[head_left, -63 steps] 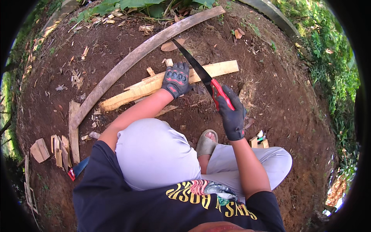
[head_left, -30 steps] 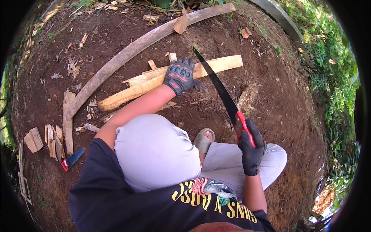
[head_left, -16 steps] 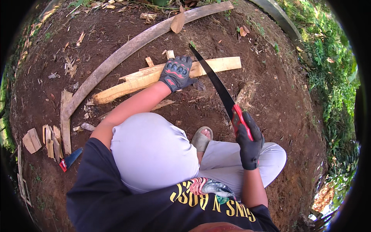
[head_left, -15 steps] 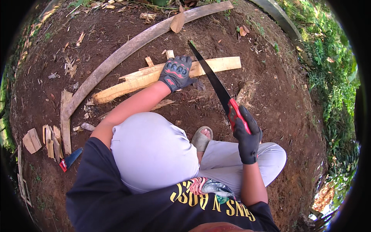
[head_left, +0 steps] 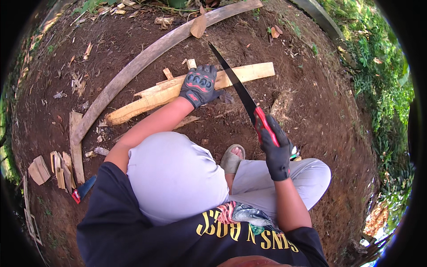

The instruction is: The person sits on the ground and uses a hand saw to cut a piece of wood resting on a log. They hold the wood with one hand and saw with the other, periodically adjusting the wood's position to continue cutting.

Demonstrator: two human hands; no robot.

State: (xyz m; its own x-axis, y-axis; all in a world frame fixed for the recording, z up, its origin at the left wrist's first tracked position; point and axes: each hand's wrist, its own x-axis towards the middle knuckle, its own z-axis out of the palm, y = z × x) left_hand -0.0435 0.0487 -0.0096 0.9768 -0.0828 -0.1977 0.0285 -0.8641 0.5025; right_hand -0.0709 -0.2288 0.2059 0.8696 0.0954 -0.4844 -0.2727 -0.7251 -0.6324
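My left hand, in a black glove with red trim and knuckle guards, presses down on a pale wooden plank, its fingers curled over the far side. The plank lies slantwise on the ground, its right end beyond the hand. My right hand, gloved in black as well, grips the red handle of a hand saw. The dark blade points up and left and crosses over the plank to the right of my left hand. Whether its teeth touch the wood I cannot tell. Small wood offcuts lie just behind the plank.
A long grey board curves across the soil farther off, with a dry leaf on it. Offcut blocks and a second saw with a red handle lie at left. My sandalled foot is close by. Plants line the right.
My right hand has shifted a little forward and left with the saw. My left hand stays on the plank. The whole view has moved slightly.
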